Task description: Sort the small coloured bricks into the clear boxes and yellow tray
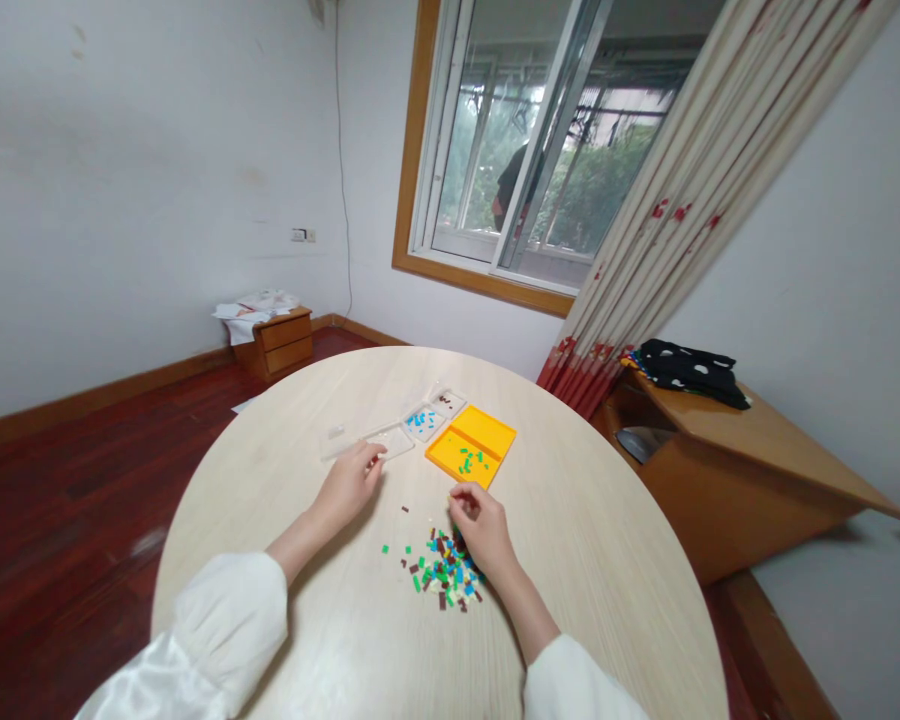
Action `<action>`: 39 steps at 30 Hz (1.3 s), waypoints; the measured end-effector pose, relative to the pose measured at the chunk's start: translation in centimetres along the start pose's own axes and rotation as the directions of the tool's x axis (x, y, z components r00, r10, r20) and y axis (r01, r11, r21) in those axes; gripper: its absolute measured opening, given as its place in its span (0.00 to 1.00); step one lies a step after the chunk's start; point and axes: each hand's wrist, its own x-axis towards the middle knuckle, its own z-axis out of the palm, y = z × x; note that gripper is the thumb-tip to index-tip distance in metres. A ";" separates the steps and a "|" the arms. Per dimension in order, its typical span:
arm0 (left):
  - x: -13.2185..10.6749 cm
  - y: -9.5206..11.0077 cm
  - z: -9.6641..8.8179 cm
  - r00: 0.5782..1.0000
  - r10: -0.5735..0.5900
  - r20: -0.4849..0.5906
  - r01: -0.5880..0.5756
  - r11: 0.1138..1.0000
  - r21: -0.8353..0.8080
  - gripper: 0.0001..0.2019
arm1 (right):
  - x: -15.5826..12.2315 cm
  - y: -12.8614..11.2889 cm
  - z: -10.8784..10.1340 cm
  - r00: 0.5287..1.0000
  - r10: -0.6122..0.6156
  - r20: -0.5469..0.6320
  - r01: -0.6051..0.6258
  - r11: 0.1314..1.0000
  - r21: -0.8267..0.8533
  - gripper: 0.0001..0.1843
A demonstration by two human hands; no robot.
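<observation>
My left hand point(356, 474) is over the near side of a clear plastic tray point(401, 441), its fingertips pinched together; whatever they hold is too small to make out. My right hand point(481, 520) pinches a tiny yellowish building brick point(451, 498) between thumb and fingers, just above a loose pile of small building bricks point(446, 575) in green, brown, blue, yellow and cream. Between and beyond the hands lies a yellow two-part box point(497, 428) with several green bricks point(471, 461) in its nearer half. Blue bricks point(422, 420) lie in another clear compartment, brown ones point(445, 400) in the farthest.
All this rests on a round pale wooden table point(585, 560). A few stray bricks point(386, 549) lie left of the pile. A wooden desk point(750, 460) with folded dark cloth point(690, 370) stands right, near a curtain point(690, 200). Behind left is a small cabinet point(285, 345) with papers.
</observation>
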 end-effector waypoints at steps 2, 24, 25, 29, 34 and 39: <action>-0.6 1.3 1.1 0.978 -0.159 0.134 0.193 0.930 -0.313 0.08 | 0.0 -0.6 0.0 0.999 0.012 -0.051 -0.010 0.999 0.045 0.05; -2.1 4.1 2.0 0.772 -0.137 0.621 0.609 0.443 -0.658 0.13 | -1.2 -3.6 0.5 0.969 -0.234 0.075 0.235 0.972 -0.014 0.07; -1.8 3.7 1.5 0.799 -0.171 0.577 0.571 0.518 -0.637 0.11 | -1.2 -3.4 0.5 0.971 -0.232 0.064 0.233 0.972 -0.011 0.07; -0.1 1.1 -1.3 0.947 -0.289 0.138 0.316 0.910 -0.268 0.06 | -0.9 -2.7 0.6 0.976 -0.217 0.024 0.217 0.976 -0.026 0.06; 0.8 -1.6 -4.1 0.954 -0.298 -0.028 0.298 0.934 0.196 0.11 | -0.7 -1.8 0.8 0.982 -0.191 0.003 0.191 0.981 -0.037 0.07; 0.6 -1.5 -4.0 0.965 -0.259 -0.050 0.264 0.945 0.192 0.16 | -0.7 -1.7 0.7 0.987 -0.161 -0.029 0.161 0.987 -0.004 0.08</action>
